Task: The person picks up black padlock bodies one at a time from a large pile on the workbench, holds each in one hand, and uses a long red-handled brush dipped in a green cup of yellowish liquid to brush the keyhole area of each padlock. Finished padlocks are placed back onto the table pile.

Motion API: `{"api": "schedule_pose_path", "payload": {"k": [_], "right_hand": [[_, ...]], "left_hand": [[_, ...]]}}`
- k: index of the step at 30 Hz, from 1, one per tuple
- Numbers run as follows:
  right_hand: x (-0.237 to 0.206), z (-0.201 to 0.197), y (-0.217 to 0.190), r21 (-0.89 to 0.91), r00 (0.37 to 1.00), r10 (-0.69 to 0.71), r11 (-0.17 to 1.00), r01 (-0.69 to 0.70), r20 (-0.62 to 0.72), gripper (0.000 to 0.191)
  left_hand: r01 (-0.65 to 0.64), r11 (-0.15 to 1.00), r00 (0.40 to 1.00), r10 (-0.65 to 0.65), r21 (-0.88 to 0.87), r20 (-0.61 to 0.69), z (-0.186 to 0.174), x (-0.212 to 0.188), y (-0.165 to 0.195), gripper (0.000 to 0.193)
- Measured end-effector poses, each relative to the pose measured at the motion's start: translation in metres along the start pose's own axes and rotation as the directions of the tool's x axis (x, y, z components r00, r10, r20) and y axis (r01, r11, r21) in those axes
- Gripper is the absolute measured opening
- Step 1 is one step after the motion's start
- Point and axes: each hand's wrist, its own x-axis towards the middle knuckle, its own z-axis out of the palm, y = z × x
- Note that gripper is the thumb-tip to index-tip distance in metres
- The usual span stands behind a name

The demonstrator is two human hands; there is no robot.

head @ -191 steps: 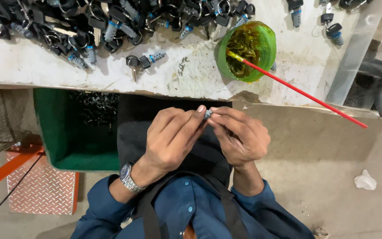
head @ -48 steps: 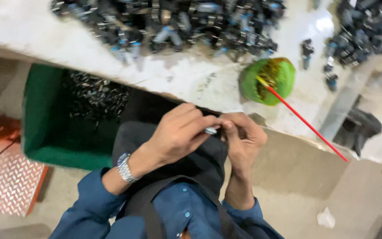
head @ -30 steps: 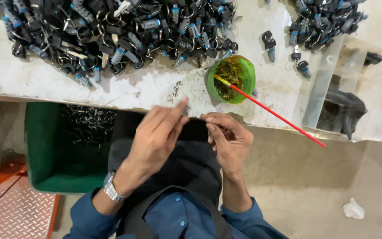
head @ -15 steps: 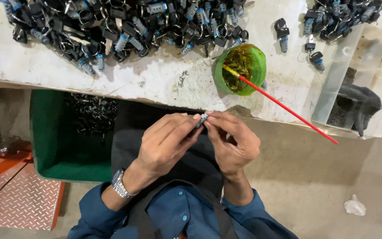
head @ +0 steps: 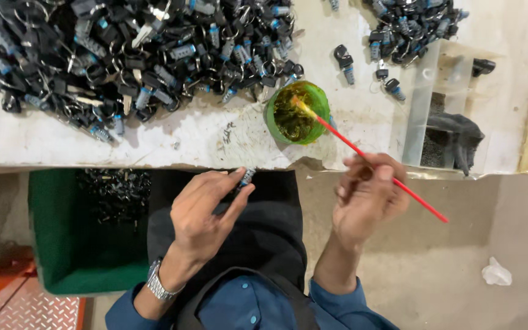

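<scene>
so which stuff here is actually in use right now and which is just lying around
In use: small lock part in left hand; red brush in right hand; green cup.

Lying about: pile of lock parts; green bin; crumpled paper.

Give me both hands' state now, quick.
Left hand: shut on small lock cylinder.
Right hand: shut on red brush, tip in green cup.

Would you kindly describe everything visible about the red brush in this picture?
The red brush is a thin, straight stick, plastic by the look of it, with a yellowish tip. It lies tilted, its tip dipped into the green cup of yellow-brown paste on the white table, leaning over the cup's rim. The right hand pinches it near the middle, and its free end sticks out past the hand, over the floor.
</scene>
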Motion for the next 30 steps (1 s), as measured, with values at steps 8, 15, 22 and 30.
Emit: {"api": "schedule_pose_path", "payload": {"k": [8, 15, 22, 30], "right_hand": [[-0.025, -0.025, 0.015, 0.297, 0.949, 0.309, 0.902, -0.315, 0.067, 0.024], [-0.041, -0.033, 0.028, 0.316, 0.937, 0.324, 0.882, -0.350, 0.132, 0.025], [-0.041, -0.035, 0.035, 0.331, 0.911, 0.397, 0.850, -0.410, 0.110, 0.026], [-0.048, -0.042, 0.036, 0.358, 0.912, 0.396, 0.840, -0.407, 0.107, 0.027]], "left_hand": [[0.080, 0.997, 0.996, -0.080, -0.017, -0.049, -0.003, 0.008, -0.002, 0.032], [0.075, 0.996, 0.996, -0.078, -0.057, -0.049, -0.002, 0.004, -0.003, 0.032], [0.148, 0.982, 0.987, -0.154, -0.117, -0.046, -0.005, 0.003, 0.002, 0.032], [0.154, 0.976, 0.985, -0.163, -0.152, -0.050, -0.002, 0.000, 0.004, 0.029]]}}
